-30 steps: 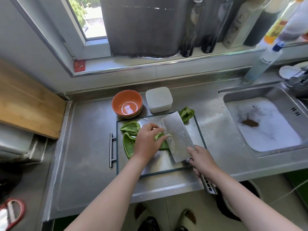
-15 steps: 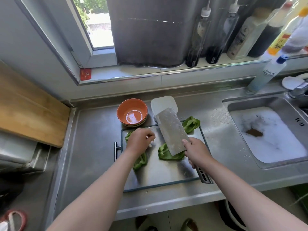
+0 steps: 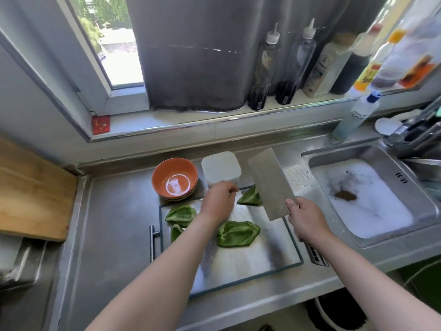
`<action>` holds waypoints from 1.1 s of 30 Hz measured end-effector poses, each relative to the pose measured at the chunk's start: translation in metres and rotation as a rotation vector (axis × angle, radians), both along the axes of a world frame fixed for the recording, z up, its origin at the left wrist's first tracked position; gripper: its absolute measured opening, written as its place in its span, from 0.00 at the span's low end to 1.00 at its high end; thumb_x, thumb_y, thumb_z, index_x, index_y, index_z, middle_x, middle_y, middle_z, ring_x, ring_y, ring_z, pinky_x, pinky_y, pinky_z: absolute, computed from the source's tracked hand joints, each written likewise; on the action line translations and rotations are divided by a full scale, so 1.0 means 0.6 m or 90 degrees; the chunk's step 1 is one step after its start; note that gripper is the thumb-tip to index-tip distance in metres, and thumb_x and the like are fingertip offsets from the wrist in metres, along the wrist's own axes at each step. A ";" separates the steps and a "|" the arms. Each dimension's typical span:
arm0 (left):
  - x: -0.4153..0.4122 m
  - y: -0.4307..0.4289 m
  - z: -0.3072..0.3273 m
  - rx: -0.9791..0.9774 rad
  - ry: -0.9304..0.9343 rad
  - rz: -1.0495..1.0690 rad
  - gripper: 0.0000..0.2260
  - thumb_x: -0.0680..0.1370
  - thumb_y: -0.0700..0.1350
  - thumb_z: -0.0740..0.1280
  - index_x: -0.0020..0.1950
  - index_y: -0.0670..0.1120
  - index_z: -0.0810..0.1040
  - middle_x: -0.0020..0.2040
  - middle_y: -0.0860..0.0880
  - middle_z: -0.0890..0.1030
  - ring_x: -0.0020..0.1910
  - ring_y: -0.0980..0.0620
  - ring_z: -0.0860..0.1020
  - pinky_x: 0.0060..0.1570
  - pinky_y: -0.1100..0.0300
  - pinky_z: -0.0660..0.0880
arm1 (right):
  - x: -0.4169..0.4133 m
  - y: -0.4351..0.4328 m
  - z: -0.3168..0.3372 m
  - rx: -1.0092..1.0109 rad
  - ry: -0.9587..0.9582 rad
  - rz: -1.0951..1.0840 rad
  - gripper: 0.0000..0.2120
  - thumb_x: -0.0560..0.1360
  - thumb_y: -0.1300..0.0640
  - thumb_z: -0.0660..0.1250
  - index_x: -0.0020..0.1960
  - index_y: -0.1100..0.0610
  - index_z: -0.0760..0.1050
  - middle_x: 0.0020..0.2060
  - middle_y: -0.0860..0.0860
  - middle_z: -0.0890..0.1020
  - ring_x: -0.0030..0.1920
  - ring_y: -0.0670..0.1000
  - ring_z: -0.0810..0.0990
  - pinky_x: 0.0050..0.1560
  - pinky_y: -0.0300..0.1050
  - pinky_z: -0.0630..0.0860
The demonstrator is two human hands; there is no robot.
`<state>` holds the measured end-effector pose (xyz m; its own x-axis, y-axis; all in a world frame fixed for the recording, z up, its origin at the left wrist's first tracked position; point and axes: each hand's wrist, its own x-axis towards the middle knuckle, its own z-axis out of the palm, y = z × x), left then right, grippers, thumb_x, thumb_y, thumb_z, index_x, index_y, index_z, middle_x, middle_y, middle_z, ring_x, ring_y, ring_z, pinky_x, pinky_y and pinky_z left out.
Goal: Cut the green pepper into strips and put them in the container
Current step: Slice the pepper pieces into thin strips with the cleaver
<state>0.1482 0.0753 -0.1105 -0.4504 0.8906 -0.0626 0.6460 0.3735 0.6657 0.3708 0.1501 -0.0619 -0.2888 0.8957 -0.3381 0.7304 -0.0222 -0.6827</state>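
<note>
While your right hand [image 3: 303, 217] grips the raised cleaver [image 3: 269, 185], green pepper pieces [image 3: 236, 234] lie broad and unsliced on the board [image 3: 250, 259]; left hand [image 3: 218, 201] curled by the container [image 3: 220, 167], grasp indeterminable. Judged: early stage.

Green pepper pieces [image 3: 237, 234], paler at the ribs, on a silver-grey board [image 3: 250, 261] with a dark teal rim. Farther off, an orange bowl [image 3: 177, 169] with a white floor, and a milky white container [image 3: 220, 168]. Dull grey cleaver [image 3: 269, 185], speckled. Grey steel counter [image 3: 107, 223]. Far left, tan wooden slab [image 3: 31, 194] with fine grain. Right, white foam [image 3: 372, 211] in the grey sink [image 3: 334, 149], one brown spot. Far, dark grey curtain [image 3: 191, 56]; small red sticker [image 3: 101, 125].
</note>
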 end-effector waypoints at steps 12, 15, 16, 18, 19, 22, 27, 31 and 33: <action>0.061 0.083 -0.053 -0.249 -0.082 0.004 0.09 0.73 0.50 0.73 0.50 0.49 0.79 0.47 0.48 0.82 0.53 0.44 0.80 0.49 0.57 0.76 | 0.067 0.052 -0.034 0.009 -0.033 -0.081 0.19 0.83 0.51 0.59 0.38 0.60 0.68 0.33 0.60 0.78 0.28 0.57 0.75 0.27 0.46 0.73; 0.072 0.073 -0.043 -0.238 -0.006 0.022 0.11 0.73 0.56 0.71 0.40 0.51 0.73 0.38 0.52 0.79 0.43 0.47 0.79 0.39 0.57 0.72 | 0.072 0.052 -0.042 -0.013 -0.017 -0.084 0.18 0.83 0.51 0.59 0.39 0.62 0.67 0.35 0.62 0.79 0.27 0.56 0.72 0.23 0.44 0.69; 0.074 0.071 -0.038 -0.194 0.019 0.060 0.12 0.75 0.55 0.70 0.42 0.49 0.72 0.39 0.51 0.78 0.42 0.47 0.77 0.38 0.57 0.70 | 0.073 0.052 -0.045 -0.020 -0.014 -0.081 0.18 0.83 0.51 0.59 0.38 0.60 0.67 0.34 0.60 0.78 0.26 0.55 0.71 0.22 0.43 0.68; 0.073 0.074 -0.037 -0.072 0.045 0.093 0.11 0.76 0.49 0.70 0.49 0.48 0.70 0.46 0.50 0.74 0.43 0.47 0.74 0.40 0.57 0.68 | 0.075 0.052 -0.051 -0.044 -0.009 -0.077 0.18 0.83 0.51 0.59 0.38 0.58 0.67 0.32 0.58 0.76 0.25 0.54 0.71 0.21 0.42 0.67; 0.071 0.079 -0.038 -0.031 0.037 0.072 0.11 0.76 0.47 0.71 0.54 0.47 0.71 0.52 0.49 0.72 0.46 0.48 0.74 0.43 0.58 0.69 | 0.075 0.052 -0.055 -0.056 -0.007 -0.074 0.18 0.83 0.51 0.59 0.38 0.58 0.67 0.32 0.57 0.76 0.24 0.54 0.70 0.21 0.42 0.67; 0.069 0.094 -0.045 -0.057 -0.086 -0.005 0.22 0.77 0.44 0.70 0.71 0.51 0.71 0.67 0.48 0.68 0.55 0.49 0.76 0.61 0.58 0.71 | 0.075 0.049 -0.064 -0.085 -0.002 -0.057 0.18 0.83 0.50 0.59 0.39 0.59 0.69 0.32 0.56 0.75 0.24 0.54 0.71 0.21 0.42 0.69; 0.081 0.090 -0.059 -0.074 -0.091 -0.033 0.14 0.79 0.44 0.69 0.65 0.47 0.80 0.63 0.49 0.79 0.61 0.50 0.76 0.61 0.64 0.67 | 0.081 0.045 -0.075 -0.100 -0.013 -0.023 0.17 0.83 0.50 0.59 0.38 0.57 0.70 0.31 0.55 0.75 0.25 0.54 0.71 0.22 0.41 0.69; 0.072 0.057 -0.067 -0.038 0.013 -0.037 0.11 0.77 0.46 0.71 0.60 0.48 0.83 0.70 0.53 0.72 0.65 0.51 0.74 0.64 0.56 0.72 | 0.088 0.042 -0.076 -0.101 -0.014 -0.003 0.18 0.84 0.50 0.59 0.38 0.56 0.69 0.31 0.54 0.75 0.24 0.53 0.70 0.23 0.42 0.68; 0.067 0.036 -0.061 0.012 0.115 -0.070 0.08 0.74 0.49 0.74 0.51 0.50 0.86 0.71 0.52 0.71 0.68 0.49 0.70 0.64 0.50 0.71 | 0.088 0.041 -0.073 -0.104 -0.008 0.003 0.17 0.84 0.50 0.59 0.38 0.57 0.69 0.31 0.54 0.75 0.24 0.53 0.69 0.24 0.41 0.68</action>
<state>0.1883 0.0969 -0.1473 -0.3525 0.9354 0.0279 0.7914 0.2820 0.5423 0.4235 0.1744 -0.1055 -0.2872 0.8272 -0.4830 0.7390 -0.1294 -0.6611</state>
